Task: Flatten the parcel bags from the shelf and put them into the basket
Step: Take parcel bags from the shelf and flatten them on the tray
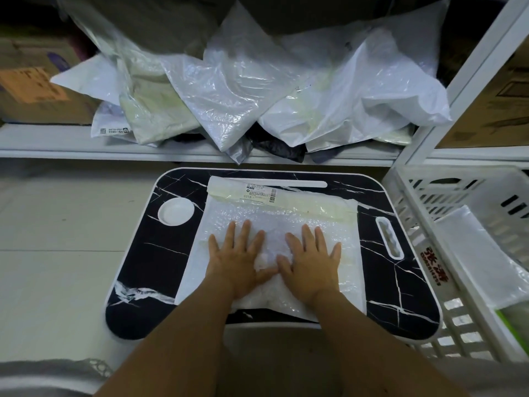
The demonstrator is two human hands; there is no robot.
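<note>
Parcel bags [246, 90] still crowd the shelf [71, 138] at the top of the view, while one bubble-lined bag [274, 213] lies spread on a black marble-patterned lap desk [386, 282] set just below it. The bag sits with its label end toward the shelf and its near edge at the desk's front rim, a placing that appears chosen to give a firm, level surface for pressing out air and creases. The left hand [234, 262] and right hand [312, 262] lie side by side on the bag's near half, palms down, fingers straight and fanned, thumbs almost meeting over a raised wrinkle between them. Neither hand grips anything; both press flat on the plastic. To the right, touching the desk's edge, stands a white slatted basket [423, 219], already holding at least one flat bag [481, 253], near enough for a short transfer once this one is smoothed. Cardboard boxes [37, 87] flank the pile on the shelf. A round white dish recess [176, 211] marks the desk's left corner.
</note>
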